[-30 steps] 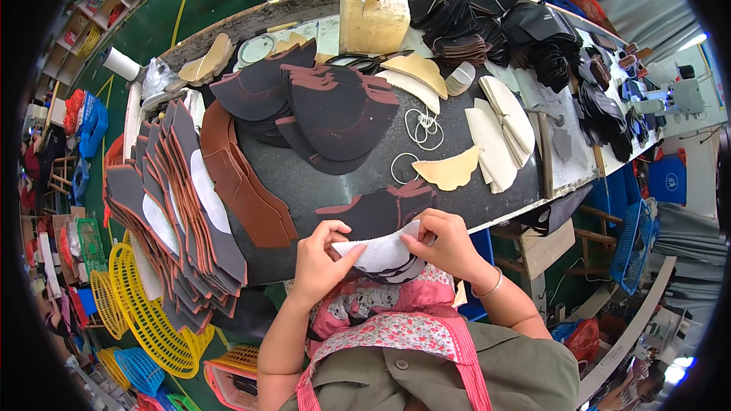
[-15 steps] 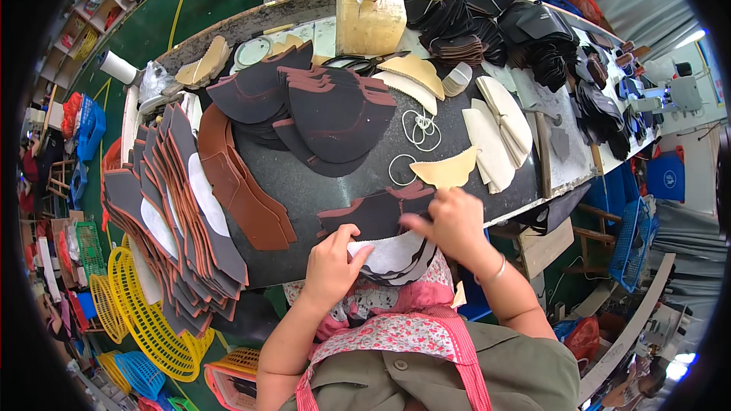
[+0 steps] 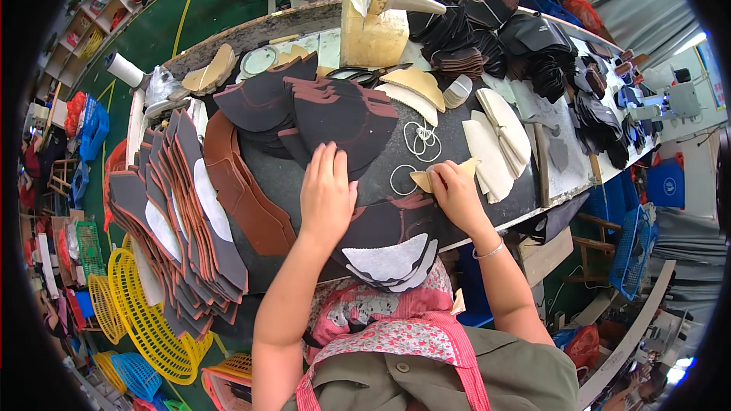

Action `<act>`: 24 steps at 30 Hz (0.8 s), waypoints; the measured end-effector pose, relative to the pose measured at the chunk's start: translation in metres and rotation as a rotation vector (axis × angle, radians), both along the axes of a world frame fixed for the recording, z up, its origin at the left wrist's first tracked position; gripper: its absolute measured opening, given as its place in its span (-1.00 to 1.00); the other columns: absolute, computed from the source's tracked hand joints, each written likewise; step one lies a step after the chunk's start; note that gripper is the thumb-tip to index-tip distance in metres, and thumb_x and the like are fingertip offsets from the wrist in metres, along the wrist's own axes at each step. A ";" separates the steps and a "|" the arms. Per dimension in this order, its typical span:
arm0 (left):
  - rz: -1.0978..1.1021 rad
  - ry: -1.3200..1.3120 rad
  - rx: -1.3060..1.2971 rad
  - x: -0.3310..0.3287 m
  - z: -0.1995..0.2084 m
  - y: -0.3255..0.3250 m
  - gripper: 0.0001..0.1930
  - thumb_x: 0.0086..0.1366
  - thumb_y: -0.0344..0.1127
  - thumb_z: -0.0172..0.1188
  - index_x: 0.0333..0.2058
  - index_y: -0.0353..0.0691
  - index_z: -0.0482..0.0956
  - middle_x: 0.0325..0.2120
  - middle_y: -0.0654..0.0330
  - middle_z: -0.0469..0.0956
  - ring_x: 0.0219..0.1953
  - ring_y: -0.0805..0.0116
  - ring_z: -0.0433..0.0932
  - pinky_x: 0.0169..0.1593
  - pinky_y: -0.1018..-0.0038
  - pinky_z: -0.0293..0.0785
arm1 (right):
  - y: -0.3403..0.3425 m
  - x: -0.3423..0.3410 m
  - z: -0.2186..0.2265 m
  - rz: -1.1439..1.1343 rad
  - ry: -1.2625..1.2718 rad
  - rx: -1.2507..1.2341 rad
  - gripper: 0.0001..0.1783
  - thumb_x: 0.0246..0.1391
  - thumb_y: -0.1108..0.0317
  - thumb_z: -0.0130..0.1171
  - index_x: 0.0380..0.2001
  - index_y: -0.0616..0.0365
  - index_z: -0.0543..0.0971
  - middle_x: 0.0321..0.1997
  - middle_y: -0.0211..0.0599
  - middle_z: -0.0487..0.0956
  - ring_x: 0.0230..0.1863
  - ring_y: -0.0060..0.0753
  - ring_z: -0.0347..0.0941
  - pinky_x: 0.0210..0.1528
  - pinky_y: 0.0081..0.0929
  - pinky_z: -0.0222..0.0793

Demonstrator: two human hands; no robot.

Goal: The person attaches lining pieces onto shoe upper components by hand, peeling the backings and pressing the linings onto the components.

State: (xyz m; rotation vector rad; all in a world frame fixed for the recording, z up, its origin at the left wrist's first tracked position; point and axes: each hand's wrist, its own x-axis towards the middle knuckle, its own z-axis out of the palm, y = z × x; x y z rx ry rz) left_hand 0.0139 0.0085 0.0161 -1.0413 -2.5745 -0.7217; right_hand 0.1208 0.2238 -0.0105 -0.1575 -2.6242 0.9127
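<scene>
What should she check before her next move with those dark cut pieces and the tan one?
1. Left hand flat on the dark pieces: ok.
2. Right hand pinching the tan piece: ok.
3. Stack at the table edge, white-backed pieces overhanging: not ok.
4. Wire rings lying near the right hand: cannot tell if in the way.
5. Tan piece is a single layer: cannot tell.

Left hand (image 3: 327,198) flat on the dark cut pieces (image 3: 335,118) mid-bench, right hand (image 3: 455,194) just right of it on a tan piece (image 3: 426,180), wire rings (image 3: 421,139) behind, fanned leather stack (image 3: 179,221) far left, baskets (image 3: 145,320) below.
</scene>
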 end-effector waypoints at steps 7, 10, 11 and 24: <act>-0.234 -0.163 -0.118 -0.027 -0.009 -0.007 -0.72 0.00 -0.49 0.16 -0.23 -0.28 0.52 -0.32 0.05 0.46 -0.24 0.12 0.47 -0.17 0.31 0.45 | 0.004 0.007 -0.001 -0.171 -0.108 -0.446 -0.89 0.07 0.46 0.12 -0.42 0.31 0.49 -0.58 -0.35 0.47 -0.60 -0.61 0.34 -0.52 -0.60 0.29; -0.282 -0.129 0.015 -0.002 0.010 -0.013 -0.70 -0.06 -0.54 0.14 -0.26 -0.23 0.57 -0.41 0.10 0.44 -0.30 0.13 0.48 -0.21 0.29 0.45 | 0.012 0.011 -0.008 -0.175 -0.137 -0.551 -0.89 0.09 0.44 0.11 -0.42 0.30 0.48 -0.59 -0.44 0.45 -0.59 -0.71 0.29 -0.54 -0.66 0.25; -0.332 -0.051 0.130 0.008 0.015 -0.016 -0.68 -0.08 -0.55 0.14 -0.25 -0.24 0.57 -0.43 0.12 0.43 -0.30 0.14 0.48 -0.22 0.29 0.45 | 0.014 0.012 -0.011 -0.166 -0.149 -0.608 -0.88 0.10 0.43 0.10 -0.42 0.29 0.48 -0.59 -0.47 0.43 -0.59 -0.73 0.28 -0.54 -0.68 0.23; -0.465 -0.240 0.044 0.075 0.009 0.037 -0.49 0.06 -0.14 0.21 -0.09 -0.39 0.42 -0.06 0.00 0.41 0.01 0.05 0.34 0.07 0.22 0.29 | 0.016 0.008 -0.010 -0.040 -0.200 -0.592 -0.83 0.12 0.40 0.04 -0.48 0.29 0.44 -0.64 -0.47 0.39 -0.57 -0.72 0.26 -0.53 -0.65 0.19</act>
